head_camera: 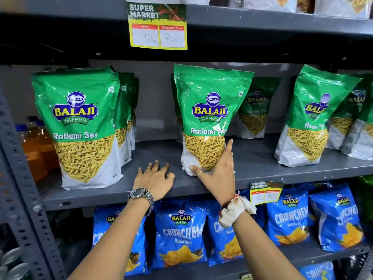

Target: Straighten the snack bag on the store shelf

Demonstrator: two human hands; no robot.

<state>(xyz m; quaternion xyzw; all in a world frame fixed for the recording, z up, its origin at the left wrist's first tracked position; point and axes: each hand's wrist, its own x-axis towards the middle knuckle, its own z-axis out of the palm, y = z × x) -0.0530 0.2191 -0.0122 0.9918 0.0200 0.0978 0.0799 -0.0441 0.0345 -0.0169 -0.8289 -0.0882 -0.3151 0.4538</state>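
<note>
Two hands by glossy, crinkled snack bag [207, 118] on shelf [262, 168]

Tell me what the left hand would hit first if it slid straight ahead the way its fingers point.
The left hand lies flat on the grey shelf, fingers pointing into the gap between two green bags. The way looks free to the back panel, though depth is unclear.

The bag [210, 118] under my right hand [217, 172] is glossy, crinkled plastic. My shelf [262, 164] is matt grey metal. My watch [139, 194] band is shiny steel.
</note>
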